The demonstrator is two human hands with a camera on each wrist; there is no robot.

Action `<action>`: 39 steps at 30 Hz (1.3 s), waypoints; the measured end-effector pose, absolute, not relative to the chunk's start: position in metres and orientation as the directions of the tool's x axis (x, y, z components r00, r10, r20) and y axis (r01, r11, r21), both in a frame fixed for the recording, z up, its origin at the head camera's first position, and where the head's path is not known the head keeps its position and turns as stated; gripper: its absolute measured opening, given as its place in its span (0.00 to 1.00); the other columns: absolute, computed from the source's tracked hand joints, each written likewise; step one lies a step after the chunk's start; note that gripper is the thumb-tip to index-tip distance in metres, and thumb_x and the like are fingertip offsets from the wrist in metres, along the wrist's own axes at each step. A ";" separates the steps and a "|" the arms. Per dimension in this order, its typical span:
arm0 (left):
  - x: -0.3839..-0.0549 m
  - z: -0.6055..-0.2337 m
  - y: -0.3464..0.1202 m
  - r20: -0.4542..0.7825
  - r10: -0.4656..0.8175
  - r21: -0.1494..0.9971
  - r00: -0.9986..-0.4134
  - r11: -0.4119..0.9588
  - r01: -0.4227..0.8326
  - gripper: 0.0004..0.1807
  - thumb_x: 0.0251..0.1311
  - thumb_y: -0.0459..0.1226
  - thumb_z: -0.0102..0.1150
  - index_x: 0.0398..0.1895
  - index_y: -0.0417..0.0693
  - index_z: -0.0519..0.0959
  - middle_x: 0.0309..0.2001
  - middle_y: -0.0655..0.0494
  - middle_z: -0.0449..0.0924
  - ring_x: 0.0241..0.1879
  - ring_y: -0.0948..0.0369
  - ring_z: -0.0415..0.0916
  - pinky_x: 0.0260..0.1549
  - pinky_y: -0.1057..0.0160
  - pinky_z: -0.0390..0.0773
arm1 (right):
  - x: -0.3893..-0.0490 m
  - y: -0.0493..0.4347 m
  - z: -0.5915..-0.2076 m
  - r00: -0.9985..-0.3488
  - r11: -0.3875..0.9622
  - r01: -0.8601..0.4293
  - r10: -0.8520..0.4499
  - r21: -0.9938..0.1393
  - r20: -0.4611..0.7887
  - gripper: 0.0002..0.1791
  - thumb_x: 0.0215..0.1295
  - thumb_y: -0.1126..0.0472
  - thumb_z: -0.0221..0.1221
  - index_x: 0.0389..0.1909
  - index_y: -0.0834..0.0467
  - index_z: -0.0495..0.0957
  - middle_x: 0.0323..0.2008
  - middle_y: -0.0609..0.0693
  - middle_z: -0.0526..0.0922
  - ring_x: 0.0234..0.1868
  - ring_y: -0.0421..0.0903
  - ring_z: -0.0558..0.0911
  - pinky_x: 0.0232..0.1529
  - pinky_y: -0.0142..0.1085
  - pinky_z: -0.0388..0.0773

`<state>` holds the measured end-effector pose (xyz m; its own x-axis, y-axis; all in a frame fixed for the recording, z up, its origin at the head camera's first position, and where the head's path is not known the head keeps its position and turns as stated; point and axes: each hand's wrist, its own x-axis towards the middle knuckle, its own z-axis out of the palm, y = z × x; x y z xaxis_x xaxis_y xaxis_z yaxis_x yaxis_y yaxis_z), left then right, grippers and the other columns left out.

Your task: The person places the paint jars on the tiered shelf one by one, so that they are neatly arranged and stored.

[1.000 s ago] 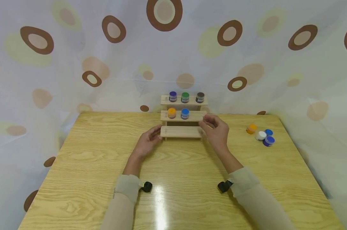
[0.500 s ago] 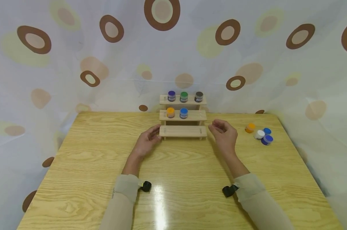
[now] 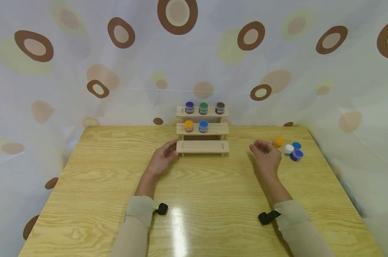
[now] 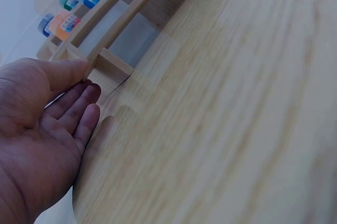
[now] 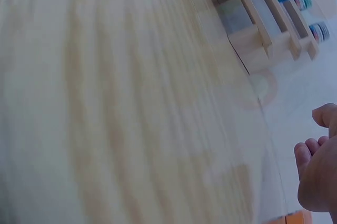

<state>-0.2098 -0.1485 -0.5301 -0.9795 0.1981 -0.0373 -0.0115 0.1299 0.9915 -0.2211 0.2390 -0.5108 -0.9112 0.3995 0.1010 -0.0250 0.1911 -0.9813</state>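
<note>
A three-tier wooden display rack (image 3: 202,146) stands at the back of the table. Its left end, at the lowest shelf, is held by my left hand (image 3: 162,159), thumb at the front edge and fingers around the end. My right hand (image 3: 267,156), loosely curled with nothing in it, hovers just left of an orange paint jar (image 3: 278,142). White (image 3: 288,149), blue (image 3: 297,145) and purple (image 3: 296,155) paint jars cluster beside that one. On the middle shelf sit another orange jar (image 3: 189,125) and another blue jar (image 3: 203,126). The lowest shelf is bare.
Purple (image 3: 189,107), green (image 3: 203,108) and dark brown (image 3: 220,107) paint jars line the top shelf. The wood-grain table (image 3: 210,203) runs back to a patterned cloth (image 3: 133,107), which rises behind the rack and along the sides.
My right hand has moved away from the rack's right end, rightward toward the loose jars. My left hand stays at the rack's left end. The view has shifted slightly.
</note>
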 end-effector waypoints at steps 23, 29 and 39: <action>-0.209 -0.531 -0.148 -0.011 0.214 0.993 -0.977 0.117 0.014 0.32 0.79 0.33 0.57 0.82 0.45 0.62 0.79 0.47 0.65 0.79 0.53 0.61 0.79 0.52 0.62 | -0.217 0.315 -0.528 -0.759 0.203 0.132 0.651 -0.970 0.033 0.22 0.63 0.62 0.75 0.55 0.66 0.86 0.36 0.39 0.86 0.36 0.31 0.82 0.43 0.19 0.80; -0.210 -0.530 -0.148 -0.008 0.207 0.993 -0.978 0.117 0.017 0.32 0.79 0.33 0.56 0.82 0.45 0.62 0.79 0.46 0.65 0.79 0.52 0.62 0.79 0.52 0.62 | -0.225 0.320 -0.528 -0.747 0.238 0.152 0.663 -0.959 0.046 0.22 0.64 0.61 0.74 0.57 0.66 0.86 0.38 0.40 0.85 0.37 0.29 0.81 0.45 0.20 0.80; -0.209 -0.529 -0.148 -0.013 0.214 0.993 -0.977 0.114 0.012 0.32 0.79 0.32 0.56 0.82 0.44 0.62 0.79 0.45 0.65 0.79 0.52 0.62 0.79 0.52 0.62 | -0.246 0.320 -0.530 -0.768 0.215 0.103 0.638 -0.971 0.059 0.25 0.62 0.60 0.77 0.57 0.66 0.85 0.42 0.46 0.87 0.37 0.29 0.82 0.42 0.18 0.81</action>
<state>-0.2086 -0.1484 -0.5286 -0.9767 0.2143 -0.0131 0.0116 0.1138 0.9934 -0.2457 0.3202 -0.5305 -0.7680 0.6377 0.0595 0.1035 0.2152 -0.9711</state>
